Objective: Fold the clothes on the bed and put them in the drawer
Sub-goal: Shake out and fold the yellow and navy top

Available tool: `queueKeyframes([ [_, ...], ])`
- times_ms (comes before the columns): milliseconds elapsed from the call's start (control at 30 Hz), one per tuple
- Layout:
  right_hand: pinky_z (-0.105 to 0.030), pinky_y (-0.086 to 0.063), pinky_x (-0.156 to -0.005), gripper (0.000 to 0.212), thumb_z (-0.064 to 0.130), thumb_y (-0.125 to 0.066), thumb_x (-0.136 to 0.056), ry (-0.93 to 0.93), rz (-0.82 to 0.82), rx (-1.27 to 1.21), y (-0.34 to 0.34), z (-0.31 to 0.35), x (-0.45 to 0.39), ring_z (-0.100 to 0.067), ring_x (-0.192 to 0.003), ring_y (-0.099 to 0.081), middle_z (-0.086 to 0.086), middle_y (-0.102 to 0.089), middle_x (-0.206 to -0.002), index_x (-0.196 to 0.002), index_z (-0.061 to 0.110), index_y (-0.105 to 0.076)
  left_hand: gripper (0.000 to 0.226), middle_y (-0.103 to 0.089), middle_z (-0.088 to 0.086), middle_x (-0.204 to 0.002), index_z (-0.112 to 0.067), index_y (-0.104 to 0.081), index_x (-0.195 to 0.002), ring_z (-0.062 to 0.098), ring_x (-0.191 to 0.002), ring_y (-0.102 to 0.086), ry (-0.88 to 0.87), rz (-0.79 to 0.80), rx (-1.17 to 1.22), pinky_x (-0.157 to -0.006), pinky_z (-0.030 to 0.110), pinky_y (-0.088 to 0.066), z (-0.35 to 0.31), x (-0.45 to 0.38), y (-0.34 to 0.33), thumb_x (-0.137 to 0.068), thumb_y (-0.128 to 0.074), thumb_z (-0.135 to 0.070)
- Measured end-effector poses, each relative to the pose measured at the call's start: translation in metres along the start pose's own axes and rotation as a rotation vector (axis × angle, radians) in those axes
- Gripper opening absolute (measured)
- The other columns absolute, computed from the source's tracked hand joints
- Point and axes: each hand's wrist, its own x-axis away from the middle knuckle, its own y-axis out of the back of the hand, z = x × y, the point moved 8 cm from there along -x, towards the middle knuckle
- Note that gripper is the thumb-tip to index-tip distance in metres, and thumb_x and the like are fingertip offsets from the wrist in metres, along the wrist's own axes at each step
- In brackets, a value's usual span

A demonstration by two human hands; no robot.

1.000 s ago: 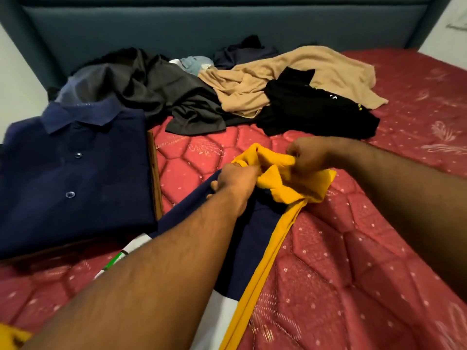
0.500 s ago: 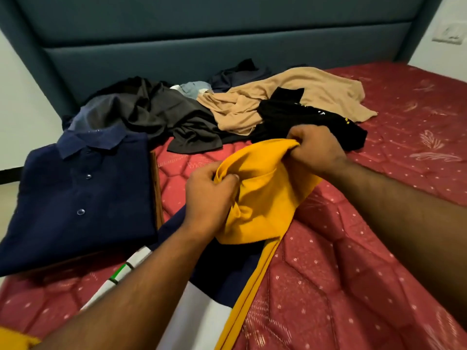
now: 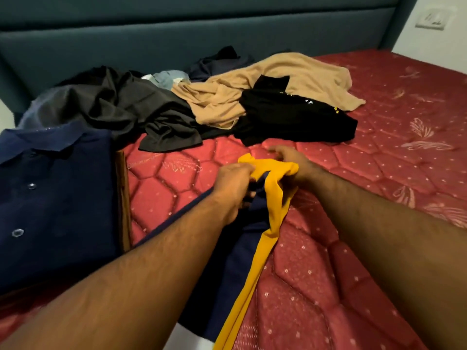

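A yellow, navy and white garment (image 3: 274, 198) lies stretched toward me on the red mattress (image 3: 353, 248). My left hand (image 3: 233, 188) grips its bunched top edge from the left. My right hand (image 3: 290, 161) holds the yellow fabric from the right, fingers curled into it. A folded navy polo shirt (image 3: 55, 193) rests flat on the left. Behind lie a dark grey garment (image 3: 121, 107), a tan one (image 3: 252, 94) and a black one (image 3: 290, 117), all unfolded.
A teal padded headboard (image 3: 177, 39) runs along the back. More crumpled clothes, pale blue and dark navy, sit against it. A wall socket (image 3: 432, 18) is at the top right. Bare mattress stretches to the right.
Both hands have lowered the yellow fabric from a raised, spread bunch down toward the mattress and drawn it tighter. The view has tilted upward a little.
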Motion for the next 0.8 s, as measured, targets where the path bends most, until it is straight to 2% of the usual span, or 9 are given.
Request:
queueKeyframes([
  [167,-0.043,-0.034,-0.094,0.059,0.056,-0.048,-0.06,0.179,-0.135,0.365,0.004,0.047,0.026,-0.012,-0.107,-0.045,0.01,-0.057,-0.109,-0.114,0.038,-0.065,0.046,-0.054,0.003,-0.067,-0.015,-0.057,-0.098,0.017,-0.047,-0.049,0.129,-0.12,0.012,-0.04,0.016,-0.041,-0.004,-0.026,0.025,-0.092,-0.048,-0.06],
  [233,-0.043,-0.033,-0.092,0.038,0.039,-0.055,-0.072,0.318,-0.178,0.396,-0.005,0.073,0.043,-0.015,-0.11,-0.046,0.009,-0.059,-0.111,-0.106,0.034,-0.071,0.05,-0.052,-0.001,-0.052,-0.016,-0.055,-0.077,0.016,-0.053,-0.047,0.266,0.046,0.01,-0.049,0.02,-0.041,-0.003,-0.028,0.019,-0.093,-0.044,-0.063],
  [300,-0.037,-0.046,-0.089,0.029,0.018,-0.062,-0.076,0.438,-0.132,0.109,-0.021,0.093,0.063,-0.013,-0.101,-0.061,0.0,-0.071,-0.106,-0.1,0.016,-0.076,0.045,-0.061,0.002,-0.054,-0.015,-0.057,-0.07,0.019,-0.051,-0.056,0.357,0.193,0.028,-0.052,0.023,-0.049,0.003,-0.023,0.013,-0.096,-0.047,-0.05],
  [367,-0.026,-0.049,-0.073,0.015,0.011,-0.066,-0.084,0.376,-0.089,-0.213,-0.034,0.09,0.074,0.001,-0.076,-0.061,-0.001,-0.074,-0.089,-0.092,0.004,-0.077,0.031,-0.066,0.01,-0.058,-0.007,-0.06,-0.073,0.022,-0.047,-0.063,0.359,0.239,0.004,-0.045,0.026,-0.052,0.007,-0.019,0.013,-0.097,-0.052,-0.025],
  [433,-0.027,-0.046,-0.065,0.013,0.013,-0.069,-0.087,0.298,-0.247,-0.343,-0.024,0.076,0.082,0.002,-0.066,-0.056,-0.002,-0.072,-0.077,-0.082,0.003,-0.075,0.015,-0.065,0.014,-0.063,-0.006,-0.058,-0.074,0.024,-0.056,-0.065,0.254,0.084,-0.107,-0.051,0.032,-0.054,0.004,-0.023,0.031,-0.09,-0.058,-0.005],
  [533,-0.033,-0.049,-0.085,0.027,0.029,-0.07,-0.084,0.127,-0.532,-0.095,0.016,0.04,0.079,-0.015,-0.097,-0.064,-0.004,-0.071,-0.101,-0.105,0.013,-0.072,0.017,-0.062,0.012,-0.074,-0.011,-0.062,-0.069,0.024,-0.076,-0.06,-0.197,-0.374,-0.448,-0.066,0.034,-0.051,-0.048,-0.026,0.067,-0.08,-0.062,0.001],
  [633,-0.047,-0.044,-0.099,0.068,0.05,-0.074,-0.071,-0.307,-0.257,0.161,0.018,-0.016,0.052,-0.034,-0.116,-0.055,-0.011,-0.061,-0.124,-0.127,0.019,-0.053,0.018,-0.071,0.008,-0.103,-0.016,-0.076,-0.096,0.027,-0.098,-0.065,-0.379,-0.539,-0.577,-0.083,0.036,-0.054,-0.099,-0.014,0.065,-0.087,-0.06,-0.012],
  [733,-0.035,-0.05,-0.077,0.046,0.049,-0.083,-0.063,-0.361,-0.151,0.158,0.019,-0.022,0.045,-0.029,-0.093,-0.064,-0.012,-0.067,-0.098,-0.083,0.013,-0.06,0.02,-0.068,0.008,-0.113,-0.017,-0.072,-0.102,0.029,-0.104,-0.063,-0.39,-0.583,-0.459,-0.089,0.038,-0.053,-0.129,-0.016,0.045,-0.087,-0.06,-0.019],
  [800,-0.035,-0.046,-0.07,0.035,0.034,-0.084,-0.068,-0.324,-0.249,0.077,0.031,-0.018,0.043,-0.029,-0.092,-0.062,-0.013,-0.062,-0.095,-0.081,0.012,-0.059,0.037,-0.064,0.008,-0.111,-0.021,-0.067,-0.109,0.034,-0.101,-0.064,-0.286,-0.458,-0.187,-0.084,0.045,-0.057,-0.122,-0.028,0.024,-0.073,-0.06,-0.024],
])
